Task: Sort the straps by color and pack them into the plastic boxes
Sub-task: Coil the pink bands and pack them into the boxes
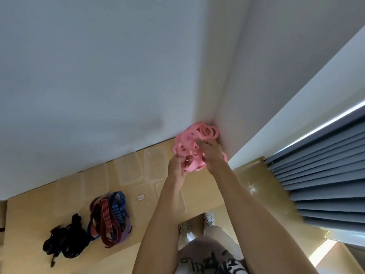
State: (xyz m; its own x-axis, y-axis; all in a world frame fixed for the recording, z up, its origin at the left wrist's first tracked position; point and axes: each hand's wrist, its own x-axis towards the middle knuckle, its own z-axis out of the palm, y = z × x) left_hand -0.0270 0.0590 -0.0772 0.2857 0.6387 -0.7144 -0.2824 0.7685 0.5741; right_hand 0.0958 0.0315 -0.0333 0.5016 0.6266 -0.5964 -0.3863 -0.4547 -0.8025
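Two hands up at far corner of table (29, 214), against wall. Left hand (175, 165) curled, pinching lower edge of pink strap bundle (189, 143); right hand (211, 153) laid over bundle, fingers bent into loops. Bundle tangled, no clear long axis. Clear plastic boxes (155, 161) in row along wall, just left of bundle. Red, blue, purple straps (108, 216) heaped near table front, lying roughly front to back; black straps (65, 240) beside them, left.

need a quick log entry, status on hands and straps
Left hand and right hand both gripping pink straps. Boxes empty. Nothing blocking.
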